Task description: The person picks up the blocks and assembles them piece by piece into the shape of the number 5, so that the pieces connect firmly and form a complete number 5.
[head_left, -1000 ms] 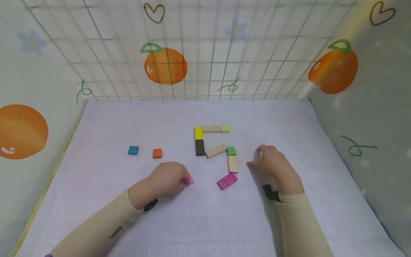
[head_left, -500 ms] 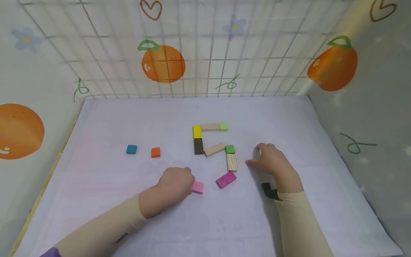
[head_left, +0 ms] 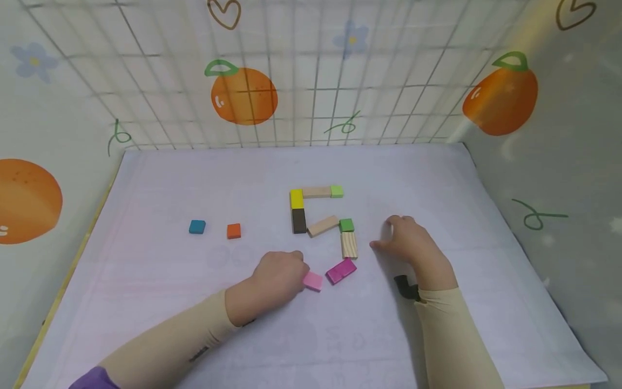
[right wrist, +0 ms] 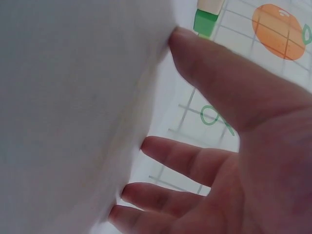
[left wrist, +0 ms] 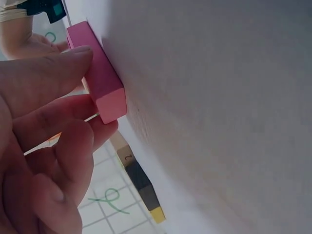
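Note:
My left hand [head_left: 279, 278] pinches a pink block [head_left: 313, 281] between thumb and fingers, low over the white table. In the left wrist view the thumb lies along one side of this pink block [left wrist: 100, 73], with fingertips on the other. Just right of it lies a magenta block [head_left: 341, 271], touching the lower end of a striped wood block [head_left: 349, 245]. A green block [head_left: 346, 225] joins that one at the top. My right hand [head_left: 415, 248] rests on the table right of the blocks, thumb and fingers spread, holding nothing. In the right wrist view its fingertips [right wrist: 151, 144] touch the cloth.
A plain wood block [head_left: 323, 226] slants between the green block and a dark block [head_left: 298, 221]. Above are a yellow block [head_left: 296, 199], another wood block [head_left: 317, 192] and a light green block [head_left: 337, 191]. Orange [head_left: 234, 230] and blue blocks [head_left: 196, 227] lie at left.
My left hand has moved right with the pink block, bringing it close to the magenta block. The right hand stays in place. The view has shifted slightly.

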Tool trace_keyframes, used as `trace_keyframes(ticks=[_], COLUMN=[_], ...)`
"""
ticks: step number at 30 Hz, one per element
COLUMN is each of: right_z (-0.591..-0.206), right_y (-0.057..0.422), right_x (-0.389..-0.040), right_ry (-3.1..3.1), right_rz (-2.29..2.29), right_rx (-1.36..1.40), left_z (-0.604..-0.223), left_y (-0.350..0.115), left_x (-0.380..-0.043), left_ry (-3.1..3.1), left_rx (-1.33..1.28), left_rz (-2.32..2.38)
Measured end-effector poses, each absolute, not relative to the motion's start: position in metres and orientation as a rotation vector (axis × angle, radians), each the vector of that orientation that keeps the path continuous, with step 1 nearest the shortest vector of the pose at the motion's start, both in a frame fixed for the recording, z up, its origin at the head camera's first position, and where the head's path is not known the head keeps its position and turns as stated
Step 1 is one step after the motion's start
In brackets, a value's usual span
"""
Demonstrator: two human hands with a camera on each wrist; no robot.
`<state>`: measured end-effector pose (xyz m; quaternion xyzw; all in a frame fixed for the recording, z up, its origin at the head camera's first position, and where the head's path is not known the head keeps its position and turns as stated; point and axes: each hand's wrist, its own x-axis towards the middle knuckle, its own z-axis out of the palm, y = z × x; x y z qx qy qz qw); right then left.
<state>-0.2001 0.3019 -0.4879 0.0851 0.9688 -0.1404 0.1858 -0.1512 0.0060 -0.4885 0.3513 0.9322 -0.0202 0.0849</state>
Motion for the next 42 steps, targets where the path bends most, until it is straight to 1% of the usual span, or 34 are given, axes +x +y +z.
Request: trace_keyframes(ticks=[21,32,42], right_z=[-0.4888,-0.4848,-0.486], right_y=[0.3012,0.3017,0.3021], right_x=[-0.1997,-0.1989,-0.1993], right_ry=[2.712,2.728,2.732], right_rz=[-0.409,-0.408,-0.407], right_rx=[0.255,0.229,0.23], left_z=[-0.4852,-0.4854,-0.4835], left_y=[0.0127,0.0135,0.0155], left_x=[-0.1489,-0.1497,-0.1507], left_ry=[2.755,2.814,2.804], left_rx=[1.021,1.078,1.07], left_rz=[-0.096,-0.128,-0.15])
